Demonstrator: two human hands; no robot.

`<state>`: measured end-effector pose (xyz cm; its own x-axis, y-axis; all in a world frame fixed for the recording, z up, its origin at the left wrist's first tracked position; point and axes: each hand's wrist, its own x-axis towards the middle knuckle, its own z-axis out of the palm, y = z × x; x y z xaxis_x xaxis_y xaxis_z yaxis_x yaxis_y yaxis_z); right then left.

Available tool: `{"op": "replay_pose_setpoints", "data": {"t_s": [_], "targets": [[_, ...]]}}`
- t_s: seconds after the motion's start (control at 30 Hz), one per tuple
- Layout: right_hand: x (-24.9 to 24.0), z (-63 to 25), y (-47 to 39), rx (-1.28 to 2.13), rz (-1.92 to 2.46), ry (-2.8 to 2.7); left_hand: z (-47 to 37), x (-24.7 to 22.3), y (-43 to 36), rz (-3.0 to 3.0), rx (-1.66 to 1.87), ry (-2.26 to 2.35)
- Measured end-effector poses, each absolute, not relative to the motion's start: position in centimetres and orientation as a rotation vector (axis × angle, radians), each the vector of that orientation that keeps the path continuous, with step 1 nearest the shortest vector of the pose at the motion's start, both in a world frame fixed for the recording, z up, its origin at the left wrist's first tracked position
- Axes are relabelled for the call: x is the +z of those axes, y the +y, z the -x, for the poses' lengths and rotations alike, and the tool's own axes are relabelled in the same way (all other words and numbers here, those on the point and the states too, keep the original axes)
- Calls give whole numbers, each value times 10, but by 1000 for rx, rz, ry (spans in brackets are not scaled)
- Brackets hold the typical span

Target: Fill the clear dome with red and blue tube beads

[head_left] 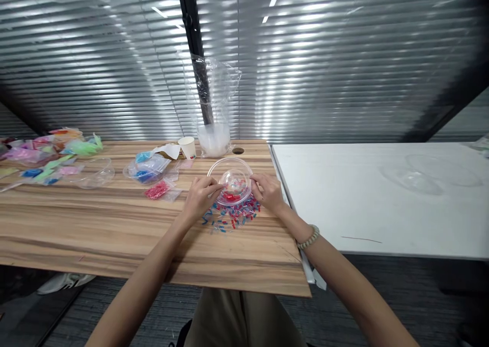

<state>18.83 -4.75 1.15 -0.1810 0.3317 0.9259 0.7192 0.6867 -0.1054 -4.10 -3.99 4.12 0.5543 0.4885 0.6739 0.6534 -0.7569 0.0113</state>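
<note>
A clear plastic bowl [229, 161] is between my hands over the wooden table, with red pieces [231, 196] showing inside it. My left hand [201, 198] pinches at the bowl's left rim, its fingertips reaching slightly over the edge. On the opposite side, my right hand [267, 191] grips the right rim between thumb and fingers. A loose heap of small red, blue and clear pieces [237, 218] lies on the table under and in front of the bowl. Whether the bowl touches the table cannot be made out.
Left of the bowl lie a bag of red pieces [156, 190], a clear bowl with blue packets [147, 168] and another clear bowl [95, 174]. A paper cup [187, 147] and a bag of stacked bowls [214, 139] stand behind. A white table [344, 204] adjoins on the right.
</note>
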Motion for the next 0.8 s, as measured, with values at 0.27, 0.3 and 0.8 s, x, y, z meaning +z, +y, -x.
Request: {"op": "replay_pose_setpoints", "data": {"t_s": [0.27, 0.3, 0.8], "targets": [[7, -192, -44, -374, 882, -1756, 44, 50, -42, 2663, -1189, -1131], [7, -192, -44, -369, 890, -1752, 45, 53, -44, 2708, -1247, -1163], [8, -194, -43, -394, 989, -1695, 49, 55, -47, 3682, -358, -1032]]}}
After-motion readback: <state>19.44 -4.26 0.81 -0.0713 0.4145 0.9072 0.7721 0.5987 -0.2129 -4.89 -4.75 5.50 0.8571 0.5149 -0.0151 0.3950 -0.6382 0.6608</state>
